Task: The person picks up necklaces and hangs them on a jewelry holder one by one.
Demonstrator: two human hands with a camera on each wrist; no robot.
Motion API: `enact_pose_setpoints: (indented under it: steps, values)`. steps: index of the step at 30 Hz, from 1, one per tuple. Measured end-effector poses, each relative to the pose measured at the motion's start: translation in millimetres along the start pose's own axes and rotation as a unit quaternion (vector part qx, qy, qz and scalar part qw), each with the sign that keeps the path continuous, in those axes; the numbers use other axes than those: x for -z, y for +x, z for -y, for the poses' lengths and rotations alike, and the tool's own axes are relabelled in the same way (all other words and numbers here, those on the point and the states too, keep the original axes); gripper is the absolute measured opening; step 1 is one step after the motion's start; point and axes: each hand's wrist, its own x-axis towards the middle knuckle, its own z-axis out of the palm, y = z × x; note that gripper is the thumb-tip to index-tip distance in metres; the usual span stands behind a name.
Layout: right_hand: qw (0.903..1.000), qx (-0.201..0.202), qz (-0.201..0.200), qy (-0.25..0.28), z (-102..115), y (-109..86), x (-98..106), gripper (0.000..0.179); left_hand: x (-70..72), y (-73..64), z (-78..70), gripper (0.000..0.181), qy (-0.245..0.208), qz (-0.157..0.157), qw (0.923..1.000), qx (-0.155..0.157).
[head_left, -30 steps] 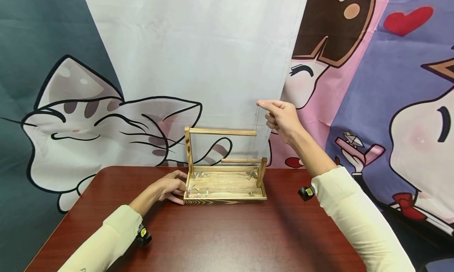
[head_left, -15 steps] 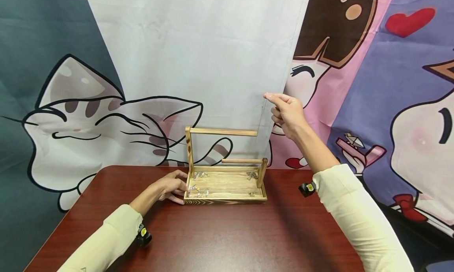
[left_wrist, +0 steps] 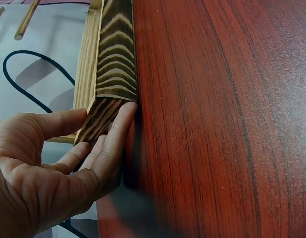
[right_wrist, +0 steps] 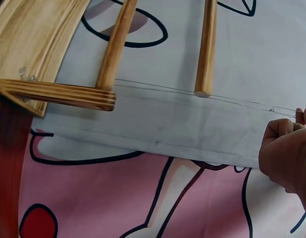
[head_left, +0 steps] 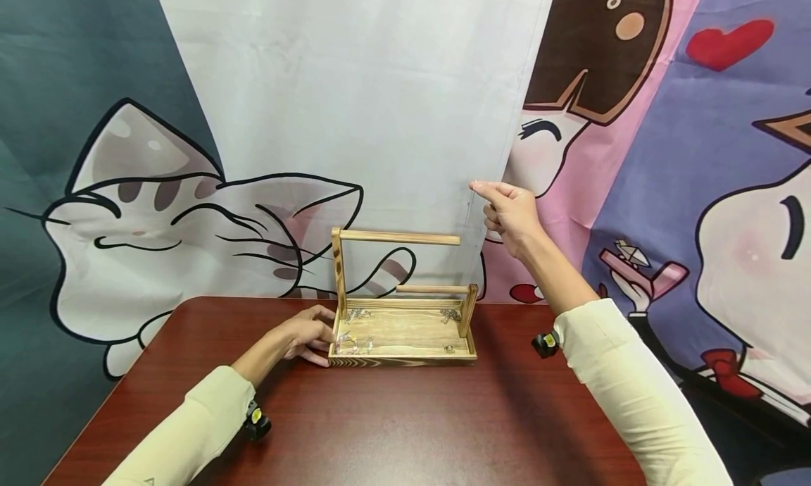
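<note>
A wooden jewelry stand (head_left: 399, 327) stands on the table, with a tray base, an upper bar (head_left: 399, 238) and a lower bar (head_left: 431, 289). At the tray's left end, my left hand (head_left: 307, 334) grips the frame, thumb at the top edge and fingers along the outer side (left_wrist: 106, 116). My right hand (head_left: 512, 215) is raised beyond the upper bar's free end, pinching a thin necklace (right_wrist: 286, 114) between thumb and fingertips. The fine chain hangs down from the pinch in the head view. In the right wrist view its strands cross close by both bar ends.
Small jewelry pieces lie in the tray: a dark chain cluster (head_left: 450, 315), a little piece (head_left: 449, 349) and clear trinkets (head_left: 345, 344) at the left. Behind the reddish-brown table (head_left: 405, 422) hangs a printed cloth (head_left: 380, 120).
My right hand first rose and moved slightly right with the necklace, then came down a little. The left hand and the stand have stayed in place.
</note>
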Motion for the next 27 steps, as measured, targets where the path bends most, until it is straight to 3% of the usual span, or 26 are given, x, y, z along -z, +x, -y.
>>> enact_pose_setpoints:
  steps: [27]
  values:
    - [0.9985,-0.023,0.013,-0.047,-25,-1.6,-14,0.012,-0.4,-2.9,-3.8,0.067,0.003,0.001,1.0,0.004]
